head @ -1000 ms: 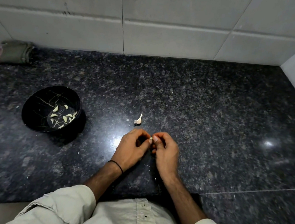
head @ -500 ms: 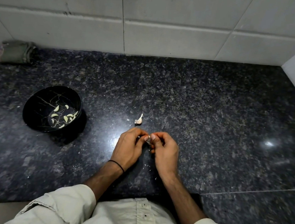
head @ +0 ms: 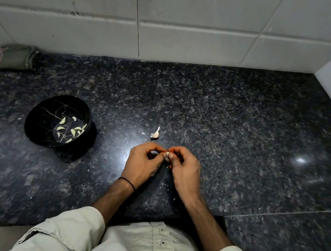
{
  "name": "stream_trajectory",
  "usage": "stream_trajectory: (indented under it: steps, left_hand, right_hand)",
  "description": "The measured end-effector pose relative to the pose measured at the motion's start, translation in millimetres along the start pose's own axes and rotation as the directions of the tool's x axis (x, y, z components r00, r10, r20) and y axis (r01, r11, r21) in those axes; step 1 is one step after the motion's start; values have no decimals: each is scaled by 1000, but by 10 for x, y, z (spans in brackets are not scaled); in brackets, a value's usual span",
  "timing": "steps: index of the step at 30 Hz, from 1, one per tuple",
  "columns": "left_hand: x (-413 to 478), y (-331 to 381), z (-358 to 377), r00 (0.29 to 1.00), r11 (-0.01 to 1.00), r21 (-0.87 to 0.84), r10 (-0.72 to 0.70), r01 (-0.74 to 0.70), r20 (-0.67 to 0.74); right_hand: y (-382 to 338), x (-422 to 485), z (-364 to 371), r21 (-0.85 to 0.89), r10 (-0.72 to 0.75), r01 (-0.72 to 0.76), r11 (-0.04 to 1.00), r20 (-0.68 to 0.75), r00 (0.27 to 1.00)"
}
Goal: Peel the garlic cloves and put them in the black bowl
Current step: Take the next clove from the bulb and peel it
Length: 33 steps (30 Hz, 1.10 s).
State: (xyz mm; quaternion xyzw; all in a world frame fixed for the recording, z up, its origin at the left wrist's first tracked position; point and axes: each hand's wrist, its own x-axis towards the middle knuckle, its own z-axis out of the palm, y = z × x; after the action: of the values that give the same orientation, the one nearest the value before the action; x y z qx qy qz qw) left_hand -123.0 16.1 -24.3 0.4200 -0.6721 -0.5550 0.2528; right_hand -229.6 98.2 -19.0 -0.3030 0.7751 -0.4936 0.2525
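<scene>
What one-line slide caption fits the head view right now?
Left hand and right hand pinch a garlic clove over the dark counter; peeled cloves sit in the black bowl.

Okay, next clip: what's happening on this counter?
A person is peeling a garlic clove, pinched between the left hand and right hand over the dark counter. Several peeled cloves already lie in the black bowl off to the left. One more garlic piece lies on the counter just beyond the hands, with small scraps of skin scattered around.
</scene>
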Motion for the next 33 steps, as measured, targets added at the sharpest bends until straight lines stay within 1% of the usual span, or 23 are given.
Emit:
stream_trajectory:
  steps: [2, 9, 15, 18, 21, 24, 25, 27, 31, 33]
  left_hand:
    - [18, 8, -25, 1000, 998, 60, 13, -14, 10]
    - [11, 7, -18, 1000, 997, 72, -17, 17, 8]
    - [2, -37, -12, 998, 999, 37, -38, 36, 42]
    - [10, -61, -21, 997, 999, 5, -44, 43, 67]
    - [21, -94, -24, 997, 999, -16, -48, 49, 64]
    - [34, -103, -23, 996, 997, -39, -59, 62, 64]
    - [32, -96, -20, 996, 997, -43, -64, 67, 67]
    - [22, -84, -9, 995, 997, -43, -69, 72, 66]
    - [8, -59, -2, 996, 996, -53, -69, 73, 61]
    - [3, -51, -8, 996, 995, -61, -72, 75, 53]
  right_hand:
    - [3, 6, -13, -42, -32, 32, 999, 10, 999]
    - [-11, 2, -27, -69, -77, 80, 994, 40, 996]
    - [-35, -1, -43, 3, 8, -9, 1000, 66, 998]
    - [-78, -19, -49, 115, 91, -99, 988, 75, 993]
    - [-118, -16, -53, 274, 187, -213, 938, 117, 975]
    - [-146, -11, -64, 485, 255, -320, 814, 197, 947]
    - [-156, -8, -70, 532, 268, -346, 773, 219, 938]
    - [-170, -1, -76, 577, 291, -380, 723, 244, 925]
    - [-173, 9, -64, 629, 329, -419, 655, 262, 907]
    - [-162, 8, -56, 628, 328, -414, 659, 255, 910]
